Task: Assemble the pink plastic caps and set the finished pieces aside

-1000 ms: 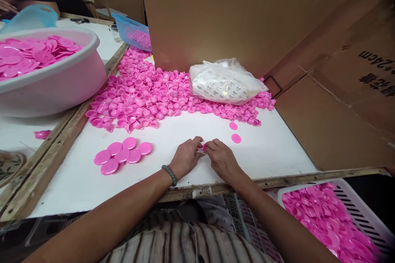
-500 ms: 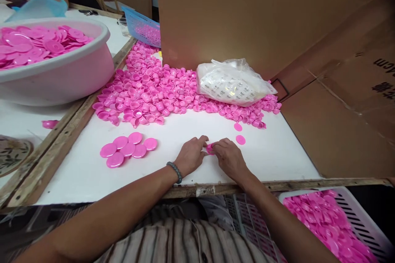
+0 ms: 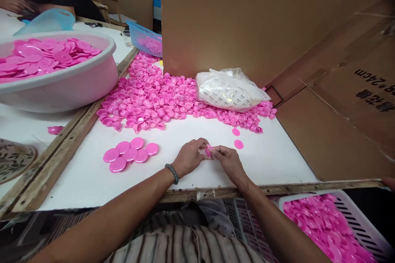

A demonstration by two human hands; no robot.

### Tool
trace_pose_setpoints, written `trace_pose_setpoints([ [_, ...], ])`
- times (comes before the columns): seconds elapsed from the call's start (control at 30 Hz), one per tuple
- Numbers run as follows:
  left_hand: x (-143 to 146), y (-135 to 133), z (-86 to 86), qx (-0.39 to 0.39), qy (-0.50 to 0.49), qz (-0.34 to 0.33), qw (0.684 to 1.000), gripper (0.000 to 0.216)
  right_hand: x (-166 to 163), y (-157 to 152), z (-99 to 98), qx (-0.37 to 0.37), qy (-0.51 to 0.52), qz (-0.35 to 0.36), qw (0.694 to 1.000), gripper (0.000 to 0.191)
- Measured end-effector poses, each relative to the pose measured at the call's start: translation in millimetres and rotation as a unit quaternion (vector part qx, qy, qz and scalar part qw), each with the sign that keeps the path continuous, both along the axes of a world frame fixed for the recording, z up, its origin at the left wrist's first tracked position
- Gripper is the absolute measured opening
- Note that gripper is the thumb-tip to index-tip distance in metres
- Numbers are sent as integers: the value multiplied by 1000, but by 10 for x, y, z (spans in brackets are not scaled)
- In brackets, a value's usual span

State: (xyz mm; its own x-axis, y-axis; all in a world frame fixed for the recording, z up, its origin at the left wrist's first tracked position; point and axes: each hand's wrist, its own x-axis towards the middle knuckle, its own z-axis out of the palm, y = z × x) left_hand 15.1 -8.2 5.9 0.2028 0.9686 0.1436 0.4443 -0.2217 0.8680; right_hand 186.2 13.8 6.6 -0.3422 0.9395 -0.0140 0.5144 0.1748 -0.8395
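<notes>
Between my two hands, just above the white tabletop, is a small pink toy cup (image 3: 209,151), partly covered by my fingers. My left hand (image 3: 189,157), with a beaded bracelet at the wrist, pinches its left side between thumb and fingers. From the right, the closed fingertips of my right hand (image 3: 228,163) grip the other side. Two flat pink discs (image 3: 238,144) lie beyond my right hand. Off to the left, several shiny round pink saucers (image 3: 130,154) lie overlapping. Behind them spreads a wide heap of pink toy cups (image 3: 148,98).
A clear plastic bag (image 3: 230,90) of printed white packets rests on the heap. Cardboard (image 3: 216,20) walls the back and right. A large tub (image 3: 106,59) of pink saucers stands left, beyond a wooden edge strip. Lower right is a white basket (image 3: 361,218) of pink parts. Another person's hand (image 3: 15,4) shows top left.
The pink cup has been lifted and tilted between my fingertips, and my right hand has turned to show more of its fingers. The camera view has shifted slightly.
</notes>
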Motion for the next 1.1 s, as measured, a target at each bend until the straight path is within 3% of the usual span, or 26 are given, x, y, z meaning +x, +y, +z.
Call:
trace_pose_setpoints([
  [0.07,-56,21,22,-37,-30,27,999,24,-91,13,8,-96,59,-13,994,26],
  [0.13,-112,39,33,-93,-50,69,992,21,-168,23,35,-118,98,-17,988,28],
  [0.2,-156,56,31,-154,-76,101,980,21,-204,30,68,-74,91,3,993,34],
  [0.27,-181,75,24,-212,-113,110,964,24,-203,37,89,23,40,61,997,36],
  [0.37,-189,114,26,-275,-169,116,939,35,-185,68,87,155,-50,156,974,32],
  [0.5,-189,173,50,-326,-178,130,919,45,-213,193,105,192,-140,201,951,15],
  [0.63,-195,222,48,-344,-148,136,917,48,-259,347,184,181,-190,240,935,8],
  [0.77,-190,215,33,-354,-158,128,913,45,-276,323,204,166,-163,261,937,13],
  [0.9,-185,163,34,-294,-192,103,931,41,-284,152,175,183,-174,193,948,11],
  [1.0,-190,139,31,-278,-204,91,934,41,-282,75,184,176,-208,130,953,25],
  [1.1,-198,148,12,-299,-207,86,928,41,-256,112,194,137,-170,173,960,15],
])
